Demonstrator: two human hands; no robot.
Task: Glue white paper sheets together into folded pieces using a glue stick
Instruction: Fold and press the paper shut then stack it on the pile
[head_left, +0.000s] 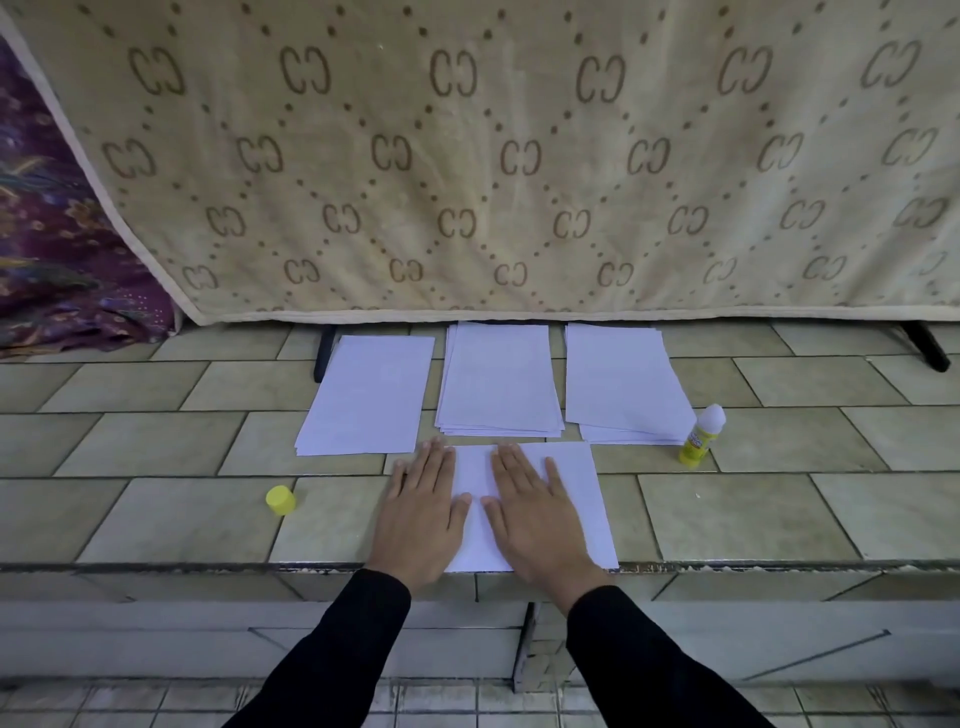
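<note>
A white paper piece (582, 499) lies at the front edge of the tiled ledge. My left hand (423, 519) lies flat with straight fingers on its left edge, partly on the tile. My right hand (535, 519) presses flat on the middle of the same piece. Behind it lie three lots of white paper: a left sheet (369, 395), a middle stack (498, 379) and a right stack (623, 379). An uncapped yellow glue stick (701, 436) stands upright to the right of the stacks. Its yellow cap (280, 500) sits on the tile to the left.
A beige patterned cloth (493, 156) hangs down behind the papers. Purple fabric (57, 249) is bunched at the far left. The ledge's front edge (208, 567) drops to a lower tiled step and floor.
</note>
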